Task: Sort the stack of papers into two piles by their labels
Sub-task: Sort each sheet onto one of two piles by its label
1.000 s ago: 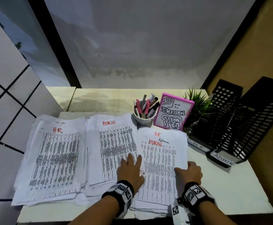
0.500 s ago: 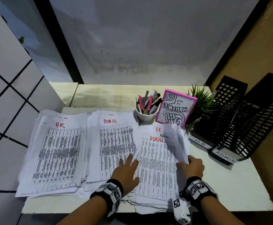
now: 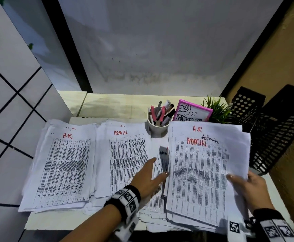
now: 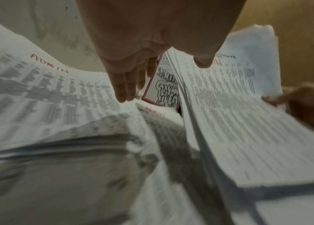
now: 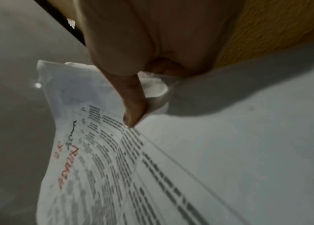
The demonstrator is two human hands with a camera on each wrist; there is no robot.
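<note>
Two hands [image 3: 148, 177] [image 3: 247, 187] (right gripping) on paper stack [image 3: 202, 173]

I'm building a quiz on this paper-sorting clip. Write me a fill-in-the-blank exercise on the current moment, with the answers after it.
1. The leftmost pile on the desk is labelled ____ in red.
2. The lifted bundle of papers is held at its right edge by the ____ hand.
3. The white cup beside the pink frame holds ____.
4. The left hand lies with straight fingers next to the middle pile, which is labelled ____.

Missing words: HR; right; pens; ADMIN
</note>
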